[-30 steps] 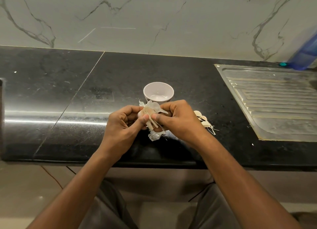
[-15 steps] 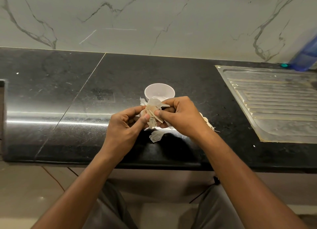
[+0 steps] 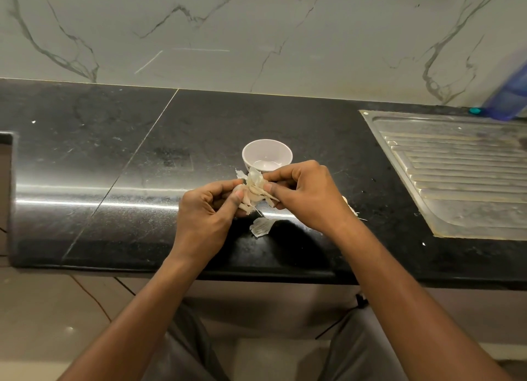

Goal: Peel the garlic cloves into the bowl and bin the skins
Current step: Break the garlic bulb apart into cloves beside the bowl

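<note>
One white bowl [image 3: 267, 152] stands on the dark surface [image 3: 142, 152]. Just in front of it, two hands meet over one piece of garlic [image 3: 254, 191], held above the surface with papery skin flaring from it; how many cloves it has cannot be told. The left hand [image 3: 205, 218] has a narrow grip, its thumb and curled fingers pinching the garlic's lower side. The right hand [image 3: 308, 195] has an equally tight grip, thumb and forefinger pinching the skin at the top. One loose skin [image 3: 261, 226] lies on the surface just below the hands. A few pale scraps [image 3: 352, 210] peek out behind the right wrist, too hidden to count. One ribbed metal drainboard [image 3: 462, 175] sits at the right.
</note>
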`<move>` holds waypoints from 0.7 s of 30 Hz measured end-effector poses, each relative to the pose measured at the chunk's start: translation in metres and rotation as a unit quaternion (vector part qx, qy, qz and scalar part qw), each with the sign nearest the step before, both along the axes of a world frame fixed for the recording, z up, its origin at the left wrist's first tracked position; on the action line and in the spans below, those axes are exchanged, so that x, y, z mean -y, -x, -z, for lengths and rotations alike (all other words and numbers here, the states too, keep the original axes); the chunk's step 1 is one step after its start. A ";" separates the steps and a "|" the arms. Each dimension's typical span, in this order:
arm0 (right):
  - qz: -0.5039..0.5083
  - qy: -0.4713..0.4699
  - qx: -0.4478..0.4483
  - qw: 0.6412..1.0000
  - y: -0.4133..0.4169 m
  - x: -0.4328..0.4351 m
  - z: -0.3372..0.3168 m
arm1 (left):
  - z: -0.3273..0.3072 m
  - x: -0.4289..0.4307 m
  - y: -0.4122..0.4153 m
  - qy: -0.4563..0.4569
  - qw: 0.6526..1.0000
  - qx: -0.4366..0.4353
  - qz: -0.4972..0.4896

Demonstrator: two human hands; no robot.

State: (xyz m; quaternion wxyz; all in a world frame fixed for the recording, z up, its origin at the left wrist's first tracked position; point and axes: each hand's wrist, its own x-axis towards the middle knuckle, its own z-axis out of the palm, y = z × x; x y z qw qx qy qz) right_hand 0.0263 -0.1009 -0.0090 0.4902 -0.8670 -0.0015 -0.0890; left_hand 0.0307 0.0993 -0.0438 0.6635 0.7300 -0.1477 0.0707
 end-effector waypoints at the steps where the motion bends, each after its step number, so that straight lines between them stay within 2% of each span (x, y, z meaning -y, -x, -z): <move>1: 0.000 0.008 0.004 1.000 0.000 0.001 0.001 | 0.000 0.000 0.000 -0.002 1.000 -0.001 0.000; 11: -0.014 0.109 0.073 0.991 0.008 -0.003 -0.004 | 0.002 0.003 -0.001 -0.051 0.999 0.009 0.002; 14: -0.007 0.095 0.060 0.994 0.007 0.002 -0.005 | 0.001 0.003 -0.002 -0.048 0.999 -0.001 0.010; 17: 0.009 0.056 0.037 0.998 0.009 0.011 -0.006 | 0.000 0.001 -0.002 -0.004 1.000 -0.030 0.002; 21: 0.011 0.013 0.022 1.000 0.015 0.017 -0.003 | 0.000 0.002 -0.001 0.002 1.000 -0.026 0.016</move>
